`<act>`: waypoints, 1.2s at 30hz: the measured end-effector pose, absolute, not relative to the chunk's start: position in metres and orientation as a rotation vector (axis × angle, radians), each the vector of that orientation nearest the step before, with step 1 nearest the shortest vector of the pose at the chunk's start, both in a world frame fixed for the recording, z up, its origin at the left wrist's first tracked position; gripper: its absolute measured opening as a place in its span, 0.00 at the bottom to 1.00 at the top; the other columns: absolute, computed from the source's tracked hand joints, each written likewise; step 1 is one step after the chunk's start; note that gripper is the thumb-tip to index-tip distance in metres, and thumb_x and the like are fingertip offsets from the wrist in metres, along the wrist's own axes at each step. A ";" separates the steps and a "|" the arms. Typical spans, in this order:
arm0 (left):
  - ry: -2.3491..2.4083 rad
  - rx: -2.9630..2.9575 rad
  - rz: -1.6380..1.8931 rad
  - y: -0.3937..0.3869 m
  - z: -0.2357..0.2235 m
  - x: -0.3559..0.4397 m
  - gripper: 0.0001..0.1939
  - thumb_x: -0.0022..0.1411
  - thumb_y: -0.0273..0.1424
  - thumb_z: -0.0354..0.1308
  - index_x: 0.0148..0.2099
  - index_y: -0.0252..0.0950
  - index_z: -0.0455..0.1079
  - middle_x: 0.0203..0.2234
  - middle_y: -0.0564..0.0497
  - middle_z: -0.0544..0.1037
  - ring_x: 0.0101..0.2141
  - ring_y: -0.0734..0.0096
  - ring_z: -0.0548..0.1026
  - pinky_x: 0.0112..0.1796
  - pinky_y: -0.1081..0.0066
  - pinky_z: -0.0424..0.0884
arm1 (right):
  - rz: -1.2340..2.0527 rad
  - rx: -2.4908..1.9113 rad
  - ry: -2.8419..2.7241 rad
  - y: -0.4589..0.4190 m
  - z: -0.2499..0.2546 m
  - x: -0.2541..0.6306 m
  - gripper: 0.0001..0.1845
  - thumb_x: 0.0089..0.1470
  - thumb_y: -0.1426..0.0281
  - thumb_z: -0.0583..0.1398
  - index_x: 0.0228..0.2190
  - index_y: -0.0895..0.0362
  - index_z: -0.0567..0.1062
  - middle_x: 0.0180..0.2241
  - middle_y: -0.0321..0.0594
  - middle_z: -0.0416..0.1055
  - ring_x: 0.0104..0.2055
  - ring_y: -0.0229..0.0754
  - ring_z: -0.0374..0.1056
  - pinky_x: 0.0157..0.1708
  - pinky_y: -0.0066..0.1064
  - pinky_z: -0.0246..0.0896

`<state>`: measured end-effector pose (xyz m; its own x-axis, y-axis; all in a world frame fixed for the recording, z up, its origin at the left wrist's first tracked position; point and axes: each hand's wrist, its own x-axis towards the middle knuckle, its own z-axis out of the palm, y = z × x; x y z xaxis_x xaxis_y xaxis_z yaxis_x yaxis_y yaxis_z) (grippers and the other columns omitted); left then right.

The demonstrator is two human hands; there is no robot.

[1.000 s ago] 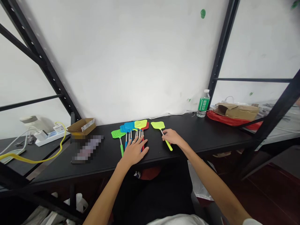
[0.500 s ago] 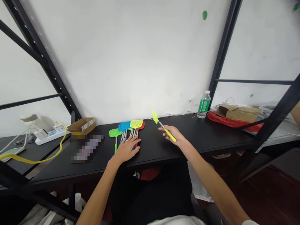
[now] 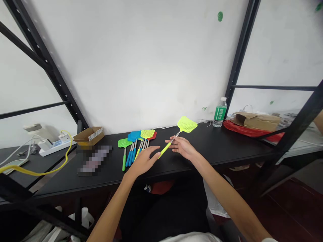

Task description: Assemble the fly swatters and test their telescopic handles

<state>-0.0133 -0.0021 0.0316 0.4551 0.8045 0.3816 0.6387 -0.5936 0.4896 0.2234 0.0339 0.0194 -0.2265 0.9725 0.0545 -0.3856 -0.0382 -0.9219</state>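
Closest in, the **right hand** sits just past 12 o'clock, its fingers and thumb closed around the metal shaft of a **yellow-green fly swatter**. The swatter's mesh head points toward 1 o'clock, and its yellow-green grip runs toward 9 o'clock. The **left hand**, at about 11 o'clock, is open with loosely curved fingers and holds nothing. Its fingertips are just beside the end of that grip, and I cannot tell whether they touch it.

Beyond the left hand, a **row of fly swatters** lies on the **black table** at 11 o'clock, with green, blue, yellow and red heads overlapping and handles fanned toward the person. Further left, around 10 o'clock, are a **pixelated patch** and an open **cardboard box**.

Further out at 9 o'clock, a **white power strip** sits on a lower surface with a **yellow cable** looping by it. At 1 o'clock, a **water bottle** stands upright against the **white wall**. At 2 o'clock, a **brown paper package** rests on **red plastic**, beside a **black metal shelf upright**.
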 end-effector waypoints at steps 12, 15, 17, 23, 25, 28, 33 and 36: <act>1.179 2.167 0.897 -0.004 0.019 0.006 0.22 0.68 0.46 0.48 0.48 0.37 0.73 0.20 0.55 0.71 0.20 0.72 0.71 0.24 0.74 0.63 | 1.359 -0.736 -1.138 0.021 0.014 0.191 0.21 0.60 0.52 0.57 0.42 0.56 0.77 0.44 0.48 0.79 0.31 0.37 0.73 0.24 0.24 0.63; 1.175 2.077 0.929 0.000 0.015 0.007 0.23 0.67 0.48 0.47 0.44 0.35 0.74 0.19 0.56 0.69 0.18 0.74 0.69 0.23 0.74 0.63 | 1.331 -0.741 -1.024 0.025 0.012 0.194 0.21 0.60 0.53 0.57 0.42 0.55 0.78 0.44 0.46 0.79 0.30 0.36 0.72 0.23 0.23 0.61; 1.185 2.055 0.944 0.001 0.014 0.007 0.23 0.67 0.48 0.47 0.43 0.35 0.74 0.19 0.56 0.69 0.18 0.74 0.69 0.23 0.75 0.63 | 1.321 -0.754 -0.961 0.028 0.010 0.197 0.20 0.60 0.54 0.57 0.41 0.55 0.78 0.43 0.46 0.79 0.29 0.36 0.71 0.23 0.23 0.61; 1.261 2.189 0.985 -0.002 0.013 0.009 0.18 0.66 0.42 0.50 0.47 0.37 0.73 0.26 0.53 0.76 0.25 0.70 0.73 0.28 0.73 0.65 | 1.276 -0.775 -0.966 0.030 0.010 0.201 0.22 0.60 0.52 0.57 0.40 0.56 0.79 0.42 0.47 0.79 0.28 0.36 0.70 0.21 0.24 0.60; 1.312 2.252 1.006 -0.003 0.013 0.011 0.16 0.66 0.40 0.51 0.47 0.39 0.73 0.27 0.53 0.77 0.27 0.69 0.73 0.30 0.73 0.64 | 1.250 -0.776 -0.973 0.030 0.010 0.200 0.24 0.59 0.50 0.57 0.40 0.57 0.79 0.40 0.47 0.79 0.28 0.36 0.70 0.21 0.24 0.60; 1.363 2.305 1.013 -0.004 0.014 0.013 0.12 0.65 0.37 0.51 0.46 0.40 0.73 0.26 0.54 0.76 0.27 0.70 0.72 0.30 0.73 0.62 | 1.199 -0.769 -0.954 0.031 0.009 0.200 0.26 0.57 0.48 0.57 0.39 0.57 0.79 0.39 0.47 0.80 0.27 0.37 0.70 0.21 0.25 0.60; 1.397 2.342 0.989 -0.007 0.013 0.016 0.13 0.67 0.38 0.49 0.46 0.41 0.72 0.29 0.53 0.78 0.30 0.67 0.74 0.31 0.72 0.61 | 1.145 -0.787 -0.947 0.033 0.007 0.199 0.27 0.54 0.45 0.59 0.34 0.57 0.78 0.35 0.47 0.79 0.27 0.39 0.70 0.22 0.27 0.60; 1.391 2.358 0.955 -0.010 0.013 0.017 0.15 0.69 0.39 0.46 0.48 0.42 0.71 0.29 0.53 0.78 0.31 0.65 0.75 0.31 0.72 0.61 | 1.118 -0.782 -0.931 0.034 0.007 0.199 0.27 0.53 0.45 0.60 0.30 0.57 0.76 0.31 0.46 0.79 0.28 0.40 0.71 0.22 0.26 0.60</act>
<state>0.0166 -0.0104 0.0133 0.3326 0.8480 0.4126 0.6900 -0.5171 0.5065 0.1988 0.0340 0.0067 0.1620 0.9630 0.2155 -0.3864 0.2629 -0.8841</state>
